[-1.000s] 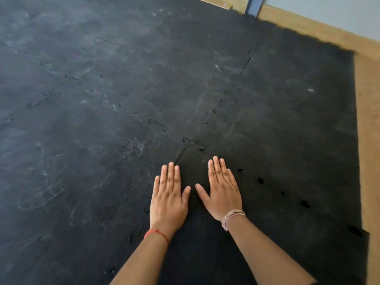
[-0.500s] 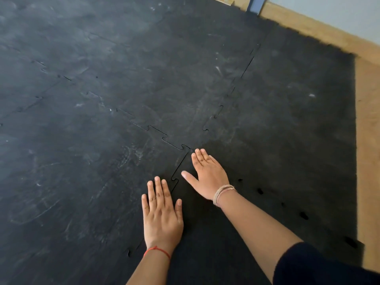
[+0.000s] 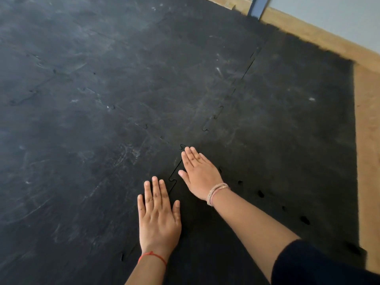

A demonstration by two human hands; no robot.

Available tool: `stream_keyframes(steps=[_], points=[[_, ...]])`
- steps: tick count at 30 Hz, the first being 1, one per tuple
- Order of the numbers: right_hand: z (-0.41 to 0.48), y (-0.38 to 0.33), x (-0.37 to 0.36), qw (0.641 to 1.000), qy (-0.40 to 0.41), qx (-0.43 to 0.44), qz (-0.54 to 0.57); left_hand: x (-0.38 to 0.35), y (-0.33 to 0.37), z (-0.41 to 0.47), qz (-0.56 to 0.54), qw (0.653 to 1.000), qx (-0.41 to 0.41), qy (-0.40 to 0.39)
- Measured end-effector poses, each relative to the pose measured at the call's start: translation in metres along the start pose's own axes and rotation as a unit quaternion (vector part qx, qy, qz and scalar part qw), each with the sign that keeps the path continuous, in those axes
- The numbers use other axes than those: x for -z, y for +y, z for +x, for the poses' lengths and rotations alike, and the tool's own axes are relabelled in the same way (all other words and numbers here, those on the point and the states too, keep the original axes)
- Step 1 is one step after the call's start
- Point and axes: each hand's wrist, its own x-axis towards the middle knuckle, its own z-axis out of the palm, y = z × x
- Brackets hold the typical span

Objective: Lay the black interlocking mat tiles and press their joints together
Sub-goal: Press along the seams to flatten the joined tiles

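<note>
Black interlocking mat tiles (image 3: 102, 99) cover most of the floor, with puzzle-shaped joints between them. A darker tile (image 3: 287, 140) lies on the right. A joint (image 3: 173, 178) with a visible gap runs between my hands. My left hand (image 3: 158, 214) lies flat, palm down, on the tile left of that joint. My right hand (image 3: 198, 171) lies flat further forward, its fingertips near the corner where several tiles meet (image 3: 182, 147). Both hands hold nothing.
Bare wooden floor (image 3: 368, 140) runs along the right and far edges of the mat. A blue-grey post (image 3: 257, 6) stands at the far edge by a pale wall (image 3: 329, 17). Small holes (image 3: 261, 193) dot the dark tile near my right forearm.
My right hand has slid forward along the joint toward the tile corner. My left hand has drawn back slightly and stays flat. The gap at the corner joint looks smaller.
</note>
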Motion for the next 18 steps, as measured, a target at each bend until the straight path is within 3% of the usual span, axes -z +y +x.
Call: stream_keyframes(steps=[3, 6, 11, 18], points=[[0.009, 0.004, 0.005, 0.999, -0.026, -0.003, -0.021, 0.0, 0.001, -0.003, 0.012, 0.999, -0.004, -0.03], [-0.005, 0.005, 0.013, 0.997, -0.066, -0.006, 0.047, 0.01, -0.005, 0.0, 0.034, 0.998, -0.023, -0.053], [-0.075, -0.006, -0.023, 0.982, 0.034, -0.179, 0.056, 0.022, -0.024, 0.046, 0.077, 0.978, -0.172, -0.095], [-0.072, -0.002, -0.025, 0.982, 0.05, -0.173, 0.061, 0.015, -0.021, 0.056, 0.072, 0.973, -0.2, -0.089]])
